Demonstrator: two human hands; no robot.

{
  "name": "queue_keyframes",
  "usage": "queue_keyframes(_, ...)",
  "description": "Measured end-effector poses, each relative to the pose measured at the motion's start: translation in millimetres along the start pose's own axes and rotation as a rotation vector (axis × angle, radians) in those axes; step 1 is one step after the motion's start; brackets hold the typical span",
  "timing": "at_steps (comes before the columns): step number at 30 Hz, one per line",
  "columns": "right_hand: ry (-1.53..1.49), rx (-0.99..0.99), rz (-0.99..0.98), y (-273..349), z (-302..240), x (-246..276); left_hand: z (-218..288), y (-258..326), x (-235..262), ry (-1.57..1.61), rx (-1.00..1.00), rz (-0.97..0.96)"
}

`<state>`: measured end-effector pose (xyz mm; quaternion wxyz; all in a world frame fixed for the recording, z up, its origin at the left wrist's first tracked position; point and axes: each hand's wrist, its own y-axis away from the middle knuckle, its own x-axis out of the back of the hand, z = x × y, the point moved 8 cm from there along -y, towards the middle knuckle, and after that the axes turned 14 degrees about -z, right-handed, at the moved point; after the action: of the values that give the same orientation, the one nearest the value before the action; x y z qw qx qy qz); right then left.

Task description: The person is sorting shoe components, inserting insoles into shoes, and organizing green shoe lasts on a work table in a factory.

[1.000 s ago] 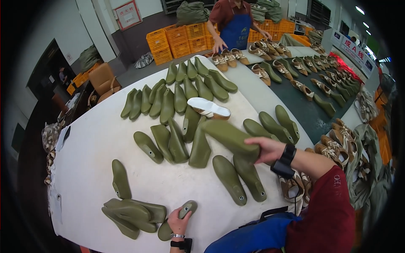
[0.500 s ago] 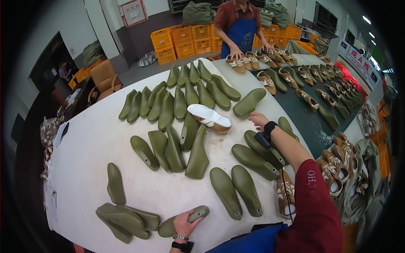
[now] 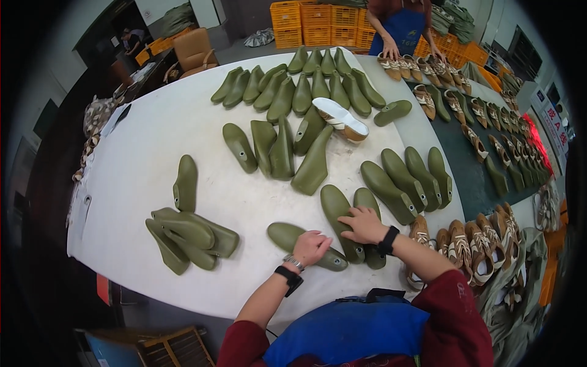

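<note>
My left hand (image 3: 310, 246) is curled over one olive shoe last (image 3: 287, 235), steadying it on the surface (image 3: 140, 165). My right hand (image 3: 362, 224) lies flat, fingers spread, pressing two upright lasts (image 3: 342, 214); nothing clamped.

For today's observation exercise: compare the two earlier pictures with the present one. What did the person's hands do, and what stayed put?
The right hand carried a green shoe last away to the far right of the table, let it go, then came back to rest on the two lasts nearest the person. The left hand stayed on the near last. The white shoe and the pile of lasts stayed.
</note>
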<state>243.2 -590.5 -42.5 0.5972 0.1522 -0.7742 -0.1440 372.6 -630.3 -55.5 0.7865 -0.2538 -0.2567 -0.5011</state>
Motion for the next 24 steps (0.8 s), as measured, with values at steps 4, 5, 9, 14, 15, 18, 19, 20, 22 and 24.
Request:
queue_keyframes(4, -0.205, -0.194, -0.036, 36.2, 12.3, -30.4, 36.0, -33.5, 0.1, -0.053, -0.194, 0.199)
queue_keyframes(5, -0.145, -0.254, 0.03, 44.7, 12.8, -27.4, 36.7, -39.0, 0.0, -0.097, -0.172, 0.233)
queue_keyframes(9, -0.302, -0.325, 0.171, 55.4, 41.5, -35.4, 27.2, -25.9, -1.1, -0.313, 0.107, 0.379)
queue_keyframes(14, -0.285, -0.363, 0.106, 53.1, 30.0, -35.8, -31.1, 26.5, -54.5, 0.569, 0.521, 0.122)
queue_keyframes(15, -0.298, -0.364, 0.113, 54.2, 30.0, -35.2, -23.3, 22.0, -58.0, 0.529, 0.602, 0.155)
queue_keyframes(18, -0.329, -0.392, 0.17, 57.5, 42.1, -33.8, -23.0, 0.1, -66.9, 0.484, 0.684, 0.189)
queue_keyframes(19, -0.353, -0.413, 0.203, 58.6, 51.7, -31.0, -25.7, -9.1, -68.4, 0.479, 0.679, 0.195)
queue_keyframes(20, -0.381, -0.437, 0.233, 60.9, 60.4, -29.9, -23.6, -15.9, -68.9, 0.477, 0.678, 0.195)
queue_keyframes(22, -0.4, -0.461, 0.259, 61.4, 80.7, -24.7, -18.0, -37.2, -76.7, 0.492, 0.675, 0.198)
queue_keyframes(24, -0.414, -0.48, 0.262, 60.7, 100.7, -19.7, -15.0, -58.6, -81.2, 0.508, 0.668, 0.199)
